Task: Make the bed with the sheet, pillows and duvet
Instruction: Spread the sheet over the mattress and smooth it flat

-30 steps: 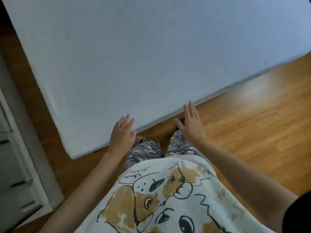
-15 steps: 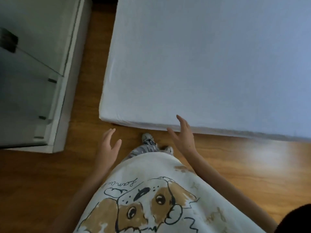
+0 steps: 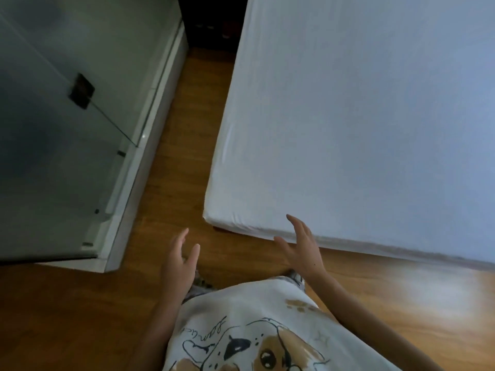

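A white fitted sheet (image 3: 361, 116) lies smooth over the mattress, which fills the upper right of the view; its near left corner (image 3: 214, 218) points toward me. My left hand (image 3: 179, 261) hovers over the wooden floor just left of that corner, fingers relaxed and empty. My right hand (image 3: 302, 250) is raised at the bed's near edge, fingers straight, holding nothing. No pillows or duvet are in view.
A white cabinet with glass doors (image 3: 80, 129) stands to the left. A narrow strip of wooden floor (image 3: 182, 129) runs between it and the bed. More wooden floor (image 3: 415, 303) spreads on the right. My feet show just below my hands.
The view has swung left and around the bed corner, bringing the cabinet into sight. Both hands have come away from the mattress edge and stay empty.
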Tool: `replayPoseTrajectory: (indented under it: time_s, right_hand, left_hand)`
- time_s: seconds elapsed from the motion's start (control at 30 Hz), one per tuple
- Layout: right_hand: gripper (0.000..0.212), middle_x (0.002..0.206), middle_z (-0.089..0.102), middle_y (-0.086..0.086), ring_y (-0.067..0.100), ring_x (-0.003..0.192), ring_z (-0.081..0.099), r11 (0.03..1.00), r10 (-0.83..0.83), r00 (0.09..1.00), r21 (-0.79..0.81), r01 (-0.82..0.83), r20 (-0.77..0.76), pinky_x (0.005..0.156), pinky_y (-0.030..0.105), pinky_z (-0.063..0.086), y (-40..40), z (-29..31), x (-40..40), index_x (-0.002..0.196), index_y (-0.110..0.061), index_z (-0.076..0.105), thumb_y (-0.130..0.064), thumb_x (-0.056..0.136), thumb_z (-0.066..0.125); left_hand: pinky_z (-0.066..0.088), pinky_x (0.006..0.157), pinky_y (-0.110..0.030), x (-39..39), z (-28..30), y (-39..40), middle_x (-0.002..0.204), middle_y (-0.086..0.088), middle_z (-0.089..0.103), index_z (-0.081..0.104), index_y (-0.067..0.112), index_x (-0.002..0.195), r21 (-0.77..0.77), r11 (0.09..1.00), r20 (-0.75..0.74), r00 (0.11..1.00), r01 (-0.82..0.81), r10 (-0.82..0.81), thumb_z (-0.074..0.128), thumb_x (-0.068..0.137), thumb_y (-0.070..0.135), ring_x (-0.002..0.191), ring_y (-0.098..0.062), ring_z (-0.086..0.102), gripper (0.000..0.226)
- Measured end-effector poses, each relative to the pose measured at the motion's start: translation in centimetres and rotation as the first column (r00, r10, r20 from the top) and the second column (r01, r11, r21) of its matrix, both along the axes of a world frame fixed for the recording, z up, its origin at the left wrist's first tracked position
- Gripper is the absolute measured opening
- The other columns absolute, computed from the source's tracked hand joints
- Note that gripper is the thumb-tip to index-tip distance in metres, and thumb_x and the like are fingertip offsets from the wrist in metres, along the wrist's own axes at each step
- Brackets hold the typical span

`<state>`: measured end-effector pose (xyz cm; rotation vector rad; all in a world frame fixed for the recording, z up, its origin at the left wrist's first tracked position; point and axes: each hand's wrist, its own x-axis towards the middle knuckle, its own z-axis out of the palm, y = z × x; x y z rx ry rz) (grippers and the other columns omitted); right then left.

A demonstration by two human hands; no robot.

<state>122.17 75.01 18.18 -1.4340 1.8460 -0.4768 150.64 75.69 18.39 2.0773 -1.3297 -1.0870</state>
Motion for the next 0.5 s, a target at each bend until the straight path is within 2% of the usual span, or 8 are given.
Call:
replayPoseTrajectory:
  time_s: [0.1, 0.2, 0.27, 0.37, 0.5]
  right_hand:
    - [0.063, 0.150, 0.038, -0.002, 0.015, 0.139, 0.031, 0.996, 0.063, 0.995, -0.051, -0.067, -0.079, 0.109, 0.029, 0.029, -2.7, -0.4, 7.7, 0.146, -0.020, 0.034, -0.045, 0.093, 0.056]
    - [0.062, 0.149, 0.039, -0.002, 0.015, 0.138, 0.032, 0.995, 0.073, 0.994, -0.058, -0.078, -0.080, 0.109, 0.031, 0.031, -4.6, 0.5, 15.0, 0.145, -0.019, 0.036, -0.046, 0.092, 0.055]
    - [0.064, 0.149, 0.038, -0.005, 0.012, 0.137, 0.032, 0.997, 0.059, 0.997, -0.054, -0.062, -0.053, 0.106, 0.027, 0.031, -5.8, 1.4, 18.9, 0.145, -0.023, 0.034, -0.050, 0.091, 0.054]
    - [0.064, 0.148, 0.039, -0.007, 0.009, 0.135, 0.033, 0.998, 0.037, 0.998, -0.057, -0.040, -0.054, 0.105, 0.025, 0.030, -7.6, 2.0, 22.2, 0.145, -0.025, 0.034, -0.052, 0.090, 0.054]
    - [0.060, 0.147, 0.042, -0.004, 0.013, 0.136, 0.034, 0.998, -0.049, 0.992, -0.036, 0.045, -0.120, 0.109, 0.035, 0.035, -10.6, 2.1, 23.2, 0.144, -0.023, 0.037, -0.047, 0.092, 0.056]
  left_hand:
    - [0.039, 0.103, -0.038, 6.4, -0.4, -3.7, 0.149, -0.002, 0.041, 0.038, 0.028, 0.145, 0.017, 0.994, 0.017, 0.994, 0.106, -0.107, 0.052, 0.097, 0.033, 0.134, -0.019, 0.041, 0.050]
    - [0.034, 0.104, -0.030, 12.1, 1.0, -5.8, 0.150, 0.002, 0.039, 0.039, 0.023, 0.145, 0.012, 0.970, 0.054, 0.969, 0.242, -0.243, 0.052, 0.098, 0.030, 0.135, -0.014, 0.038, 0.049]
    - [0.034, 0.104, -0.029, 15.4, 2.1, -7.3, 0.150, 0.004, 0.039, 0.040, 0.024, 0.145, 0.001, 0.960, 0.059, 0.958, 0.281, -0.281, 0.052, 0.098, 0.032, 0.134, -0.012, 0.038, 0.049]
    - [0.041, 0.105, -0.035, 18.9, 2.5, -10.1, 0.148, 0.006, 0.041, 0.040, 0.028, 0.144, 0.028, 0.957, 0.071, 0.955, 0.288, -0.289, 0.051, 0.098, 0.035, 0.133, -0.011, 0.041, 0.048]
    - [0.045, 0.102, -0.037, 20.5, 2.2, -15.1, 0.145, 0.003, 0.045, 0.042, 0.027, 0.143, 0.058, 0.946, 0.060, 0.945, 0.317, -0.321, 0.051, 0.098, 0.036, 0.129, -0.013, 0.045, 0.046]
